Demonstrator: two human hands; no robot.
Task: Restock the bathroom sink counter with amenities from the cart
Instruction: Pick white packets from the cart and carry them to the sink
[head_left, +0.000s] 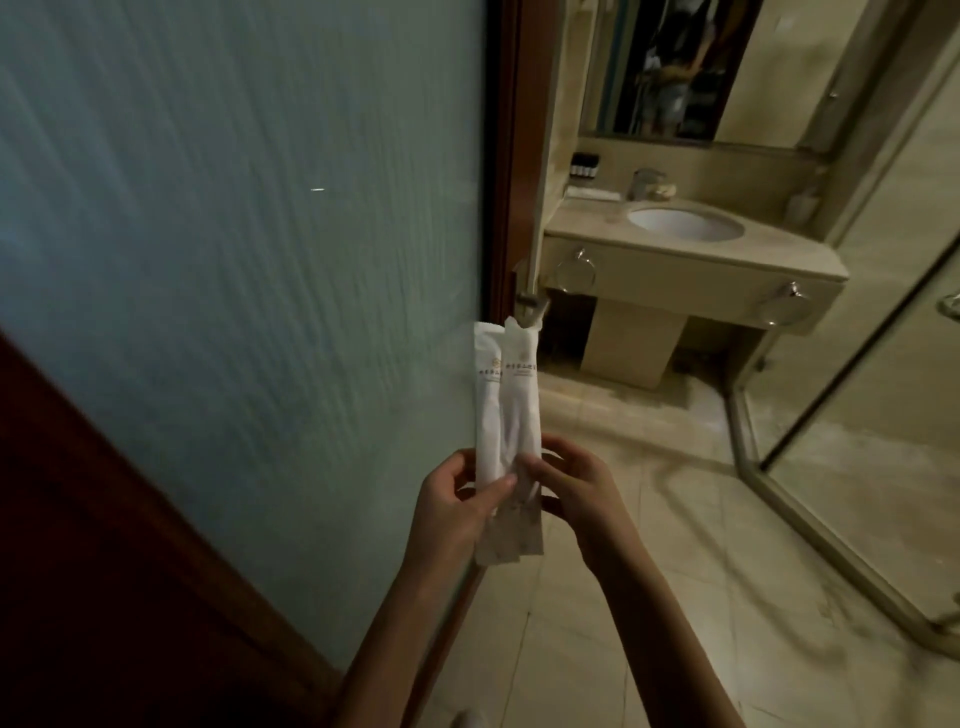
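Both hands' fingers (506, 480) pinch 2 sachets (506, 400)

Body in view: two arms only. Left grip (457, 501), right grip (579, 493): bare hands, slim fingers. Left forearm (405, 623), right forearm (660, 623): bare from wrist to frame edge, slender. Pale rounded shape (464, 719) at bottom edge between arms — possibly a shoe toe, cannot tell. Mirror reflection (670, 78) — dark and paler patches, too blurred to read clothing.
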